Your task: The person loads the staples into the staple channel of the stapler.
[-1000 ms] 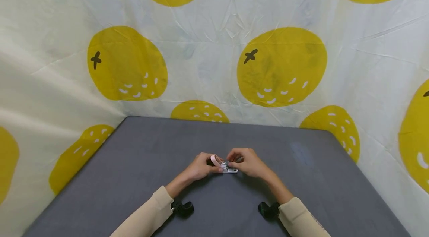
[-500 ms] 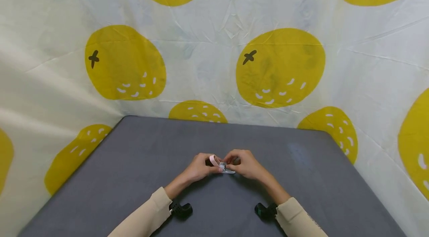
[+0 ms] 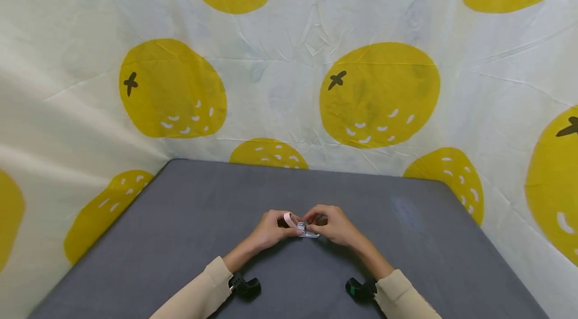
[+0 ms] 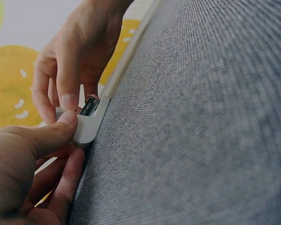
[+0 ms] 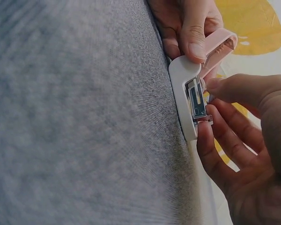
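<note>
The person's left hand [image 3: 273, 229] pinches a small white plastic device with rounded corners [image 5: 179, 74] between its thumb, laid on top, and fingers beneath; the right hand [image 3: 333, 225] has its thumb and fingertips bent about the narrow silvery metal insert with a dark middle [image 5: 196, 101] set in that device. A pale pink plastic arm [image 5: 217, 40] stands tilted up from the device, beside the left thumb. In the head view the device is low in the frame, just right of centre, between the two hands; whether it touches the surface below cannot be told. Beige long sleeves [image 3: 195, 290] enter from the bottom edge, a black curved wrist mount [image 3: 247, 287] by each cuff. Beneath lies a flat grey fabric-covered table [image 3: 226, 191], filling the lower middle. White cloth hangings [image 3: 271, 93], printed with big yellow round fruits [image 3: 384, 96], fill the upper frame and both sides.
</note>
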`<action>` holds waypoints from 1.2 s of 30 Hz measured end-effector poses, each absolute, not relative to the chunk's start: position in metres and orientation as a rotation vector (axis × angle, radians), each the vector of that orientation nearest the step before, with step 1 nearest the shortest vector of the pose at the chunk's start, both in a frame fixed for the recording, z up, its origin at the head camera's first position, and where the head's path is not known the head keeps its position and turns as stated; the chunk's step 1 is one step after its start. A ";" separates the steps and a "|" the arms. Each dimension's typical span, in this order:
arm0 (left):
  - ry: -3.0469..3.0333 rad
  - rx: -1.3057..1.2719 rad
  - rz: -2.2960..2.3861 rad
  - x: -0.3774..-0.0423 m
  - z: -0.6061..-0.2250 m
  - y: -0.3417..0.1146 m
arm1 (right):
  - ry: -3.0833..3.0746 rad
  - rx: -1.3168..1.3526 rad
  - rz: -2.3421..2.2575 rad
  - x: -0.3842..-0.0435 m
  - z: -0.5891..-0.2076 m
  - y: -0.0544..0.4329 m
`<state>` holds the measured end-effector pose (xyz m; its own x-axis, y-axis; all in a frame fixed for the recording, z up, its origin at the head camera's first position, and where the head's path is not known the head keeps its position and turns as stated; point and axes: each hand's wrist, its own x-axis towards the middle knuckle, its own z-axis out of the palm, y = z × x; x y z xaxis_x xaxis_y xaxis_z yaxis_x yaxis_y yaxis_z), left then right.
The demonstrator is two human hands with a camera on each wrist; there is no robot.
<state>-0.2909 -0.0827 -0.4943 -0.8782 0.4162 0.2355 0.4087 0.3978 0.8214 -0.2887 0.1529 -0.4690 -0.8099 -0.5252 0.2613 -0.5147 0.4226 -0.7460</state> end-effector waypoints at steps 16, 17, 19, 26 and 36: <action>2.620 0.793 1.503 -0.291 -0.495 -0.086 | 2.463 -1.003 -1.575 -0.293 -0.486 0.157; 2.617 0.791 1.508 -0.291 -0.495 -0.086 | 2.452 -1.006 -1.588 -0.294 -0.486 0.157; 2.613 0.792 1.519 -0.291 -0.495 -0.087 | 2.423 -0.996 -1.625 -0.294 -0.487 0.158; 2.614 0.785 1.524 -0.294 -0.496 -0.086 | 2.370 -0.956 -1.681 -0.297 -0.487 0.159; 2.602 0.751 1.522 -0.294 -0.493 -0.082 | 2.454 -0.977 -1.577 -0.301 -0.482 0.162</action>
